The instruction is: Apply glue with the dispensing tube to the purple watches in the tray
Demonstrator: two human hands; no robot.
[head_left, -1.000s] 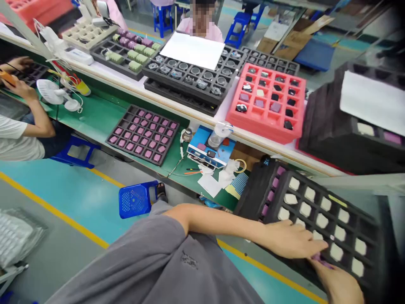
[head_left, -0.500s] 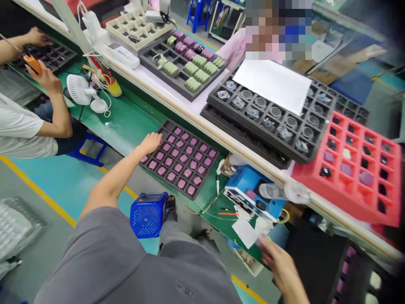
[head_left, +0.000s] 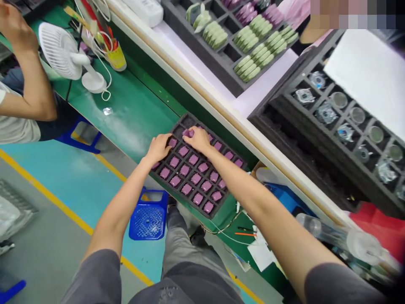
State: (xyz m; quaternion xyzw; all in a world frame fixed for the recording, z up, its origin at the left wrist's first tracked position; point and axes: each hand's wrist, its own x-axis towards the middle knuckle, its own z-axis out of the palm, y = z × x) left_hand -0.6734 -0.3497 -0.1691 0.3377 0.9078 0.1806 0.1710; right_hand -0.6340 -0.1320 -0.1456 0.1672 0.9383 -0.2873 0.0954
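Observation:
A black foam tray (head_left: 199, 207) of small square purple pieces (head_left: 195, 179) lies on the green bench in front of me. My left hand (head_left: 160, 148) is at its left edge, thumb and fingers curled over the rim beside a purple piece (head_left: 172, 142). At the tray's far end, my right hand (head_left: 198, 139) has thumb and fingers closed on a purple piece (head_left: 189, 133). The hand partly covers that piece and its cell. Most other cells in view each hold one purple piece; the right forearm hides some on the right side.
A white fan (head_left: 63, 52) and yellow pen cup (head_left: 117, 57) stand at the left. The raised shelf carries a tray of green pieces (head_left: 215, 35) and stacked dark trays (head_left: 284, 107). A co-worker's arm (head_left: 34, 84) is at far left. A blue stool (head_left: 148, 221) stands below.
My right hand has moved from the papers at the lower right to the purple pieces in the tray. My left hand stays at the tray's left edge. The view has come closer.

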